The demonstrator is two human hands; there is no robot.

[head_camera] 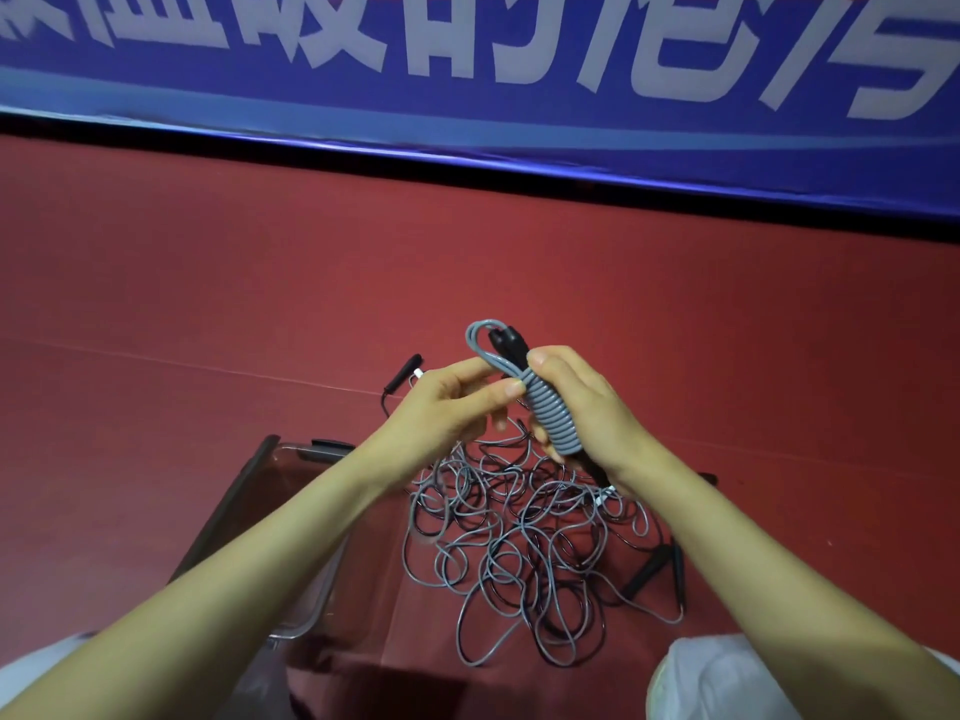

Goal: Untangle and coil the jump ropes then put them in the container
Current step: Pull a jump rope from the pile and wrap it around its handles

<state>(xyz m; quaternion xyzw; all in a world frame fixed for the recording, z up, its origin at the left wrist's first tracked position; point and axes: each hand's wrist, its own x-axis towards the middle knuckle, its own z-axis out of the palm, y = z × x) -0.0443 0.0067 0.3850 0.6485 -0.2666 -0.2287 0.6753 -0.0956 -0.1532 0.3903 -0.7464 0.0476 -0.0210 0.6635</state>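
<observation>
The right grip [582,402] curls round the coiled grey jump rope [553,420], the left grip [447,407] pinches its loop end, above tangled ropes [519,537] right of the container [232,496].

A dull red floor [208,283] spreads out, crossed by a thin pale seam [208,367]. Along its far edge runs a blue banner [519,116] — large white characters [322,39] across it — above a dark strip [104,128].
</observation>
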